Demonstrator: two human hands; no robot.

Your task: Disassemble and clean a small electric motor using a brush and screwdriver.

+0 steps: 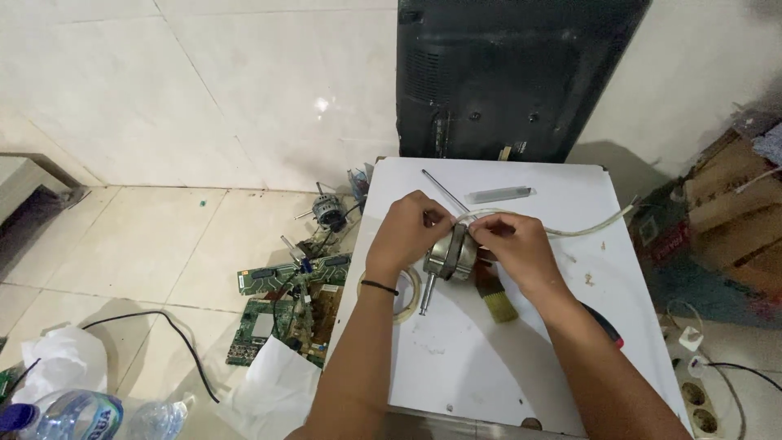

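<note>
At the far edge of the white table [489, 358] leans a big black screen [513, 73], back side out. On the floor to the left lie green circuit boards [281, 310] and a small motor [330, 212]. Near the left corner sits a clear plastic bottle [77, 415] with a blue label. In the middle of the table, the left hand [407, 232] and right hand [517, 244] both close their fingers around a round metal motor [450, 254]. A white cable [586, 231] runs off to the right. A small brush [497, 301] lies just beside the motor.
</note>
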